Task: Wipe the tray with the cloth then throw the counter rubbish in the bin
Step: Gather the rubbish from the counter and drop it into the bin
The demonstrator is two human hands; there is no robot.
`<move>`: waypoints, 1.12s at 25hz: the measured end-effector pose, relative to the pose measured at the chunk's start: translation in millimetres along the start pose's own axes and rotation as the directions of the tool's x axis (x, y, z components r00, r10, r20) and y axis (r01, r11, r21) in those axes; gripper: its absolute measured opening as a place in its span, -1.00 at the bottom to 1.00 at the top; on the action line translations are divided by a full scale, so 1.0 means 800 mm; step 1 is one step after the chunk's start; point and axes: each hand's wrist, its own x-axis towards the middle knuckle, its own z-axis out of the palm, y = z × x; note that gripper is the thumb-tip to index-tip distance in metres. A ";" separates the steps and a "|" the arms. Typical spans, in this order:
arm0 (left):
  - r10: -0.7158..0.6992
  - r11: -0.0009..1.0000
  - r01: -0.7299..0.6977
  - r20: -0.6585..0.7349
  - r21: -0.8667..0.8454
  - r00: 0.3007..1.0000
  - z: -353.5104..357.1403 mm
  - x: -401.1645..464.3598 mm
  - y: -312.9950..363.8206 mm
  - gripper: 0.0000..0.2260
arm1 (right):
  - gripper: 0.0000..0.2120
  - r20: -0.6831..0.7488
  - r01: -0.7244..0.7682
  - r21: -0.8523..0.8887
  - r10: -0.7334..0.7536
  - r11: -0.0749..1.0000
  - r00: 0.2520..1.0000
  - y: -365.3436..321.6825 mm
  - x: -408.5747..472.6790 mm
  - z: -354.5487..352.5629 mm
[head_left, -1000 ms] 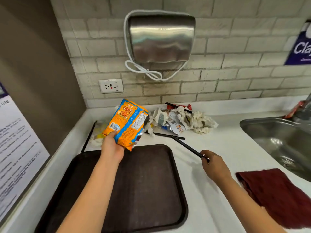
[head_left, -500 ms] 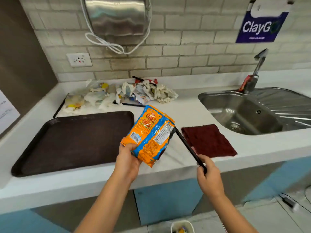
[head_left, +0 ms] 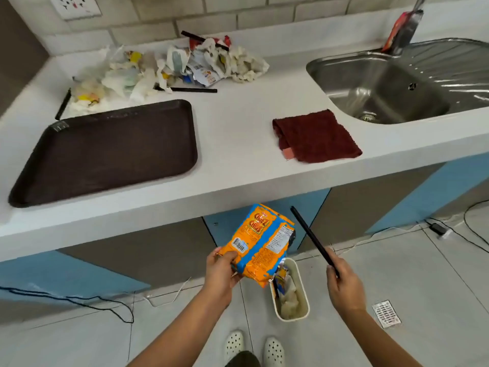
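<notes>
Left hand [head_left: 221,271] grips chip bag [head_left: 260,241] above bin [head_left: 291,294]; right hand [head_left: 344,286] pinches black stick [head_left: 313,239].

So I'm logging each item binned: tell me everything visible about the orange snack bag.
The snack bag is a crinkled orange packet with a blue stripe, a red-and-yellow logo, a barcode and a nutrition panel. It looks like glossy plastic film. The left hand grips its lower corner, holding it tilted in the air just above the white bin on the floor, below the counter edge. Nothing else touches it.
</notes>
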 end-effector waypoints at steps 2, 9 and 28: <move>-0.061 0.995 0.069 -0.108 0.068 0.992 -0.016 0.013 -0.030 -0.59 | -0.57 0.117 -0.171 -0.074 0.179 0.983 0.977 0.039 -0.030 0.015; -0.171 0.962 0.224 -0.297 0.154 0.939 -0.031 0.071 -0.119 -0.69 | -0.37 0.478 -0.398 -0.276 0.485 0.875 0.733 0.125 -0.085 0.088; -0.083 0.732 0.061 0.000 0.679 0.997 0.017 0.274 -0.293 -0.66 | -0.47 0.515 -0.776 -0.212 0.743 0.595 0.429 0.275 -0.049 0.292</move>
